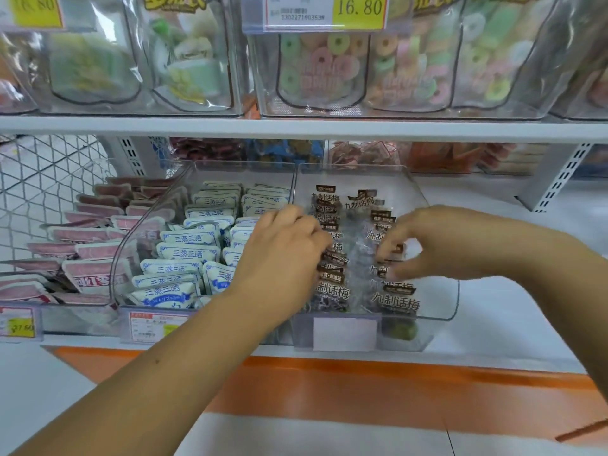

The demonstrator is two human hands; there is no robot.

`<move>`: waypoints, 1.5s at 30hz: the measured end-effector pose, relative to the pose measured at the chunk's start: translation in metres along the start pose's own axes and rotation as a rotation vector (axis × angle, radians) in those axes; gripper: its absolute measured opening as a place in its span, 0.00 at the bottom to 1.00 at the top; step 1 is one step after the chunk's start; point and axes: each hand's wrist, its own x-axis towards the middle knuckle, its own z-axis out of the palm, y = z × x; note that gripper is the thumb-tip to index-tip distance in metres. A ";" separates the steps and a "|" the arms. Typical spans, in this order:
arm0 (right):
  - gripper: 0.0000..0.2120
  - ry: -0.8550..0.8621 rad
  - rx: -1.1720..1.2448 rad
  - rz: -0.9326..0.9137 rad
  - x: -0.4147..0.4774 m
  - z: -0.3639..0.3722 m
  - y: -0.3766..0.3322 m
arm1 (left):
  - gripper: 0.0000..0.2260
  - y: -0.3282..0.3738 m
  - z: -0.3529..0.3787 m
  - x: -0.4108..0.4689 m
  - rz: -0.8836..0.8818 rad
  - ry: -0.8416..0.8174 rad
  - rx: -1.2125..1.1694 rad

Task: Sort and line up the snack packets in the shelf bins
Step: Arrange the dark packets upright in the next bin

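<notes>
Clear packets with brown labels lie in two rough rows inside a clear plastic bin on the lower shelf. My left hand reaches into the bin from the left, its fingers curled onto the left row of packets. On the right row, my right hand pinches packets between its bent fingertips. The packets under both hands are partly hidden.
A middle bin holds blue-and-white packets in rows. Pink packets fill the bin at far left. Large clear bins of ring candy stand on the upper shelf, with a yellow price tag. White shelf surface lies to the right.
</notes>
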 end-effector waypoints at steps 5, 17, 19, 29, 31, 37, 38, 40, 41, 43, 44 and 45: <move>0.17 0.100 -0.281 -0.014 0.004 0.027 0.007 | 0.13 0.022 0.007 0.001 0.021 -0.146 -0.126; 0.29 0.161 -0.250 0.002 0.009 0.032 0.011 | 0.30 0.033 0.018 0.018 -0.076 -0.340 -0.209; 0.32 0.067 -0.351 0.016 0.016 0.038 0.010 | 0.28 0.035 0.026 0.019 -0.080 -0.446 -0.157; 0.25 0.045 -0.171 0.012 0.049 0.001 0.041 | 0.30 0.039 0.031 0.038 -0.052 -0.384 -0.278; 0.24 -0.088 -0.313 0.020 0.060 0.006 0.046 | 0.30 0.037 0.040 0.044 -0.098 -0.443 -0.272; 0.17 0.004 -0.120 0.031 0.069 -0.011 0.059 | 0.32 0.030 0.045 0.048 -0.155 -0.443 -0.240; 0.15 0.111 -0.040 0.032 0.075 -0.015 0.059 | 0.32 0.030 0.045 0.050 -0.150 -0.382 -0.239; 0.18 0.239 -0.014 0.040 0.093 -0.018 0.061 | 0.30 0.033 0.048 0.056 -0.114 -0.258 -0.243; 0.19 0.247 -0.021 0.045 0.103 -0.017 0.060 | 0.29 0.036 0.050 0.060 -0.096 -0.215 -0.275; 0.17 0.219 -0.058 0.045 0.123 -0.010 0.058 | 0.29 0.040 0.055 0.067 -0.077 -0.205 -0.363; 0.15 0.209 -0.108 0.041 0.131 -0.007 0.059 | 0.29 0.040 0.058 0.069 -0.072 -0.234 -0.388; 0.13 0.199 -0.188 0.039 0.135 -0.007 0.061 | 0.29 0.039 0.061 0.071 -0.068 -0.278 -0.382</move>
